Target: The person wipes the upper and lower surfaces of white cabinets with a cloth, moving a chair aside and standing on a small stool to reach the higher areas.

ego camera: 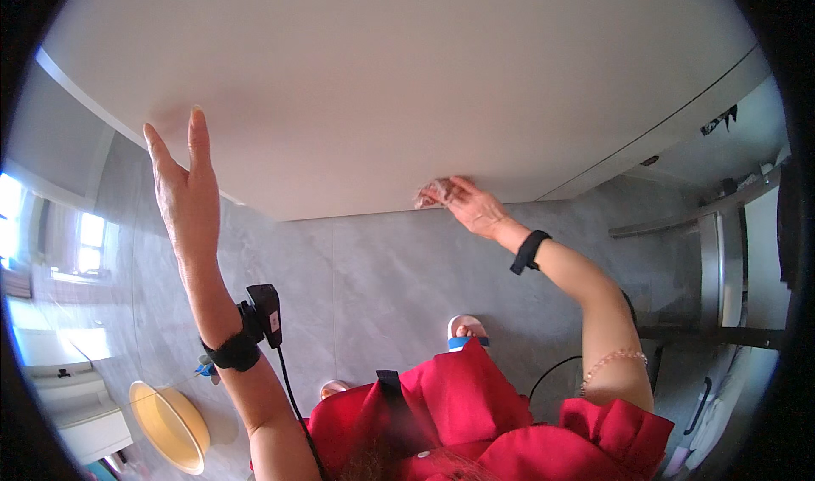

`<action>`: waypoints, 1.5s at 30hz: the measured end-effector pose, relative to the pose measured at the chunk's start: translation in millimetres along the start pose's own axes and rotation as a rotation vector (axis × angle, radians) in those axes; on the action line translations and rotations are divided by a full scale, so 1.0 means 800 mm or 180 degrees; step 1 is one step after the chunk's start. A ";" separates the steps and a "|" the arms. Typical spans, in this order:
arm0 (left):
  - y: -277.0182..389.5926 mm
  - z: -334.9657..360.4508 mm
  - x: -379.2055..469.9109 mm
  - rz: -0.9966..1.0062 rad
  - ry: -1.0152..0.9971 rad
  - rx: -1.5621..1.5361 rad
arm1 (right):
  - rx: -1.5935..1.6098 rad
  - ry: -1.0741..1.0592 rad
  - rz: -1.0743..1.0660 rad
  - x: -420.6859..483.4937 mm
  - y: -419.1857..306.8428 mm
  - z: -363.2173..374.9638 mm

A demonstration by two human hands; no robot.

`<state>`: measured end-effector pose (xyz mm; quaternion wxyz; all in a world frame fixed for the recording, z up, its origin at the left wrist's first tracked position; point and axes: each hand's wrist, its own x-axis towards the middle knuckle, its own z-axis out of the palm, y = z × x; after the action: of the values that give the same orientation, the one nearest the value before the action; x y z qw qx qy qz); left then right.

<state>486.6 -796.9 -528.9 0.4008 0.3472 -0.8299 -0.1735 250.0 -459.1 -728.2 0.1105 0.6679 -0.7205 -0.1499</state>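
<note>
A large, pale, smooth panel (407,80), perhaps a door or cabinet front, fills the upper part of the view. My right hand (474,207) is at its lower edge, gripping a crumpled greyish cloth (434,192) against the surface. Farther left, my left hand (188,188) is raised at the panel's left edge with nothing in it. Two of its digits stick up and apart; the others are hidden behind the hand. Whether it touches the panel, I cannot tell.
Grey tiled floor (305,271) lies below the panel. A yellow plastic basin (170,427) stands on it at lower left, near a white drawer unit (95,436). A black strapped device (264,315) on my left forearm trails a cable. Dark metal framing (710,336) stands at right.
</note>
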 end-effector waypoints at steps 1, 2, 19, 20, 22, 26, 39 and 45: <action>0.033 -0.001 -0.006 -0.0245 0.0212 0.0117 | 0.0005 -0.0019 0.0016 -0.006 0.008 -0.019; 0.059 -0.005 -0.011 -0.0493 0.0432 0.0243 | -0.0008 0.0359 0.0252 -0.011 0.019 -0.049; 0.135 0.029 -0.043 -0.0232 -0.1553 -0.0935 | 0.0048 0.3664 0.2080 -0.015 0.072 -0.194; 0.138 0.032 -0.043 -0.0285 -0.1611 -0.0979 | 0.0064 0.3644 0.2084 -0.016 0.062 -0.178; 0.140 0.039 -0.043 -0.0339 -0.1686 -0.1007 | 0.0916 0.3564 0.2250 -0.016 0.040 -0.147; 0.146 0.052 -0.045 -0.0424 -0.1544 -0.1026 | 0.1716 0.3283 0.2948 -0.016 0.004 -0.089; 0.139 0.045 -0.041 -0.0423 -0.1509 -0.1072 | 0.3815 0.2277 0.5006 0.035 -0.101 0.085; 0.143 0.055 -0.040 -0.0187 -0.1558 -0.1253 | 0.5635 0.1605 0.4783 0.093 -0.124 0.093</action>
<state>416.1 -693.4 -508.8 0.2434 0.2347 -0.8418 -0.4208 309.4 -534.6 -836.3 -0.1906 -0.0674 -0.7427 0.6383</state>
